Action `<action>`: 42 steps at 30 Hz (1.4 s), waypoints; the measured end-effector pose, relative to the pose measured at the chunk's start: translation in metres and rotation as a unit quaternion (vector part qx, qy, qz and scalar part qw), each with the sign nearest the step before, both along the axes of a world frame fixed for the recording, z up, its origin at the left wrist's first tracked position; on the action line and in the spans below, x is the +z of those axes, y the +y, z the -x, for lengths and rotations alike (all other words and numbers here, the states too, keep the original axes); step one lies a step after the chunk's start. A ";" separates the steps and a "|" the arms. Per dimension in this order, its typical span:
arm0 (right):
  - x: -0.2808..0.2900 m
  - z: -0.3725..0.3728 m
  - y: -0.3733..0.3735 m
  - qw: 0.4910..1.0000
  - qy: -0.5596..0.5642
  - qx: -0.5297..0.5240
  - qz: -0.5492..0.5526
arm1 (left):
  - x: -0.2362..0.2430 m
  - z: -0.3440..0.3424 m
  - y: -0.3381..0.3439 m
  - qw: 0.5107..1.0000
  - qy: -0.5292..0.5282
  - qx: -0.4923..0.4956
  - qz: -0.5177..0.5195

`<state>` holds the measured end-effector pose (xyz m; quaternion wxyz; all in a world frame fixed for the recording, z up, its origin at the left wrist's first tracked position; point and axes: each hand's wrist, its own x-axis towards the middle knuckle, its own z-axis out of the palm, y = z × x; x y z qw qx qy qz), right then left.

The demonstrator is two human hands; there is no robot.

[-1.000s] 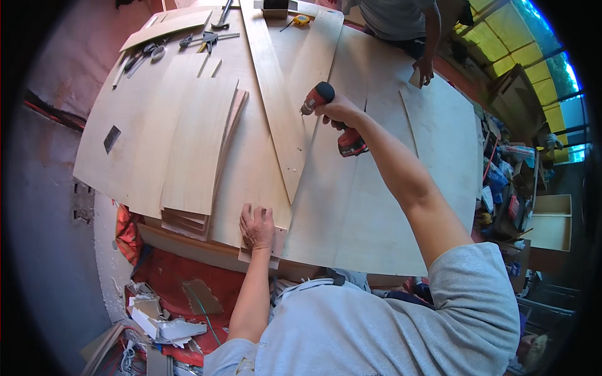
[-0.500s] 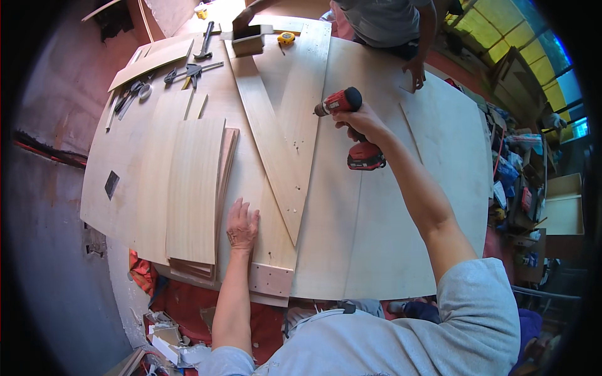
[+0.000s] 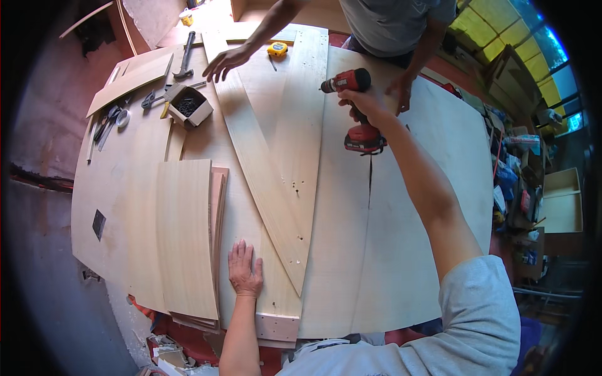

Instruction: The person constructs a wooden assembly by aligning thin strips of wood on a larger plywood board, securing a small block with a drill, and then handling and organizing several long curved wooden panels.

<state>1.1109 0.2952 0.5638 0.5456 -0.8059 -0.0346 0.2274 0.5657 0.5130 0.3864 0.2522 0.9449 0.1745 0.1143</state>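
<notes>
My right hand [image 3: 371, 109] grips a red and black cordless drill [image 3: 362, 133], raised above the wooden panel on the right with its tip toward the left. My left hand [image 3: 245, 272] lies flat with fingers apart on the light wood, beside a stack of thin boards [image 3: 185, 238]. A diagonal plank [image 3: 254, 160] crosses the panel and meets an upright plank [image 3: 307, 125]; several screws or holes show where they meet. Left of the diagonal plank stands an open cardboard box [image 3: 199, 116] full of dark screws. A co-worker's open hand [image 3: 227, 62] hovers near it.
A yellow tape measure [image 3: 277, 49] lies at the far side. Hammer [image 3: 184, 66], clamp [image 3: 150, 100] and other hand tools [image 3: 110, 122] lie at the far left. The co-worker [image 3: 395, 28] stands across the panel. Clutter [image 3: 517, 169] fills the right side.
The co-worker has moved the box leftward and nearer and let go of it. My left hand stays flat and my right hand still holds the drill. The view has shifted.
</notes>
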 end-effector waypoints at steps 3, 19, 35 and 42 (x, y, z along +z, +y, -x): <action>-0.006 -0.049 0.027 1.000 -0.023 -0.014 -0.002 | 0.004 -0.002 0.000 1.000 0.005 -0.007 0.008; -0.039 -0.195 0.082 0.998 -0.024 -0.060 -0.003 | 0.001 -0.002 0.002 0.999 0.041 -0.015 0.004; -0.026 -0.241 0.087 0.994 -0.041 0.031 0.094 | 0.000 -0.005 0.001 0.999 0.043 -0.022 0.013; 0.020 -0.269 0.109 0.978 -0.045 0.065 0.195 | -0.003 0.000 0.002 0.999 0.044 -0.017 0.013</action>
